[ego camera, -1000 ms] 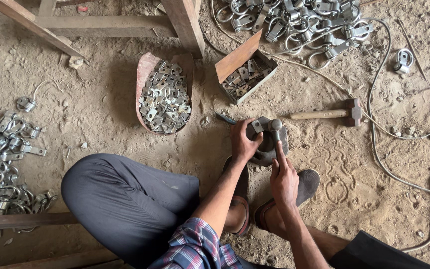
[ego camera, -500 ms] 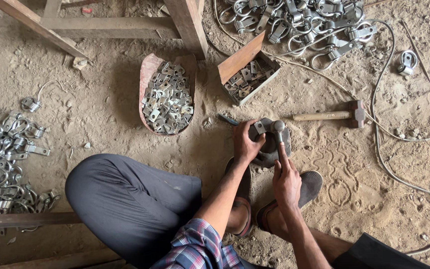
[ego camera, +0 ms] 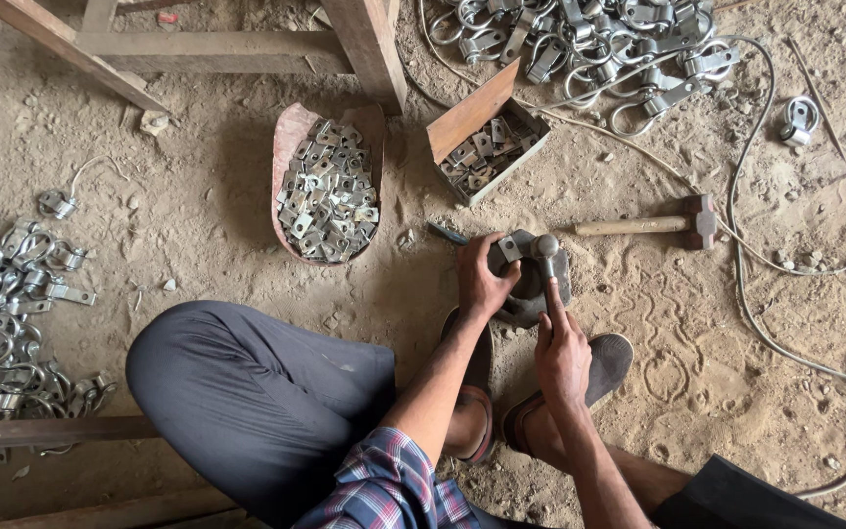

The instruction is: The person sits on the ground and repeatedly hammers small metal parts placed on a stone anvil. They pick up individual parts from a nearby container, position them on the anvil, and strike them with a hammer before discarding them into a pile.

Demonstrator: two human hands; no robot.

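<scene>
Left hand [ego camera: 482, 284] pinches a small bracket [ego camera: 509, 247] on the iron block [ego camera: 531, 284]; right hand [ego camera: 562, 353] grips a round-headed punch [ego camera: 546, 257]. Hammer [ego camera: 648, 223] lies at 2 o'clock. Risk: loose bracket slips, pinching fingers.

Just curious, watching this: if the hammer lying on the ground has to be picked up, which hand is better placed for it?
Probably the right hand. The hammer lies on the person's right side, with its handle pointing toward the metal block. The left hand grips that block on the far side from the hammer, so it would have to cross over.
</scene>
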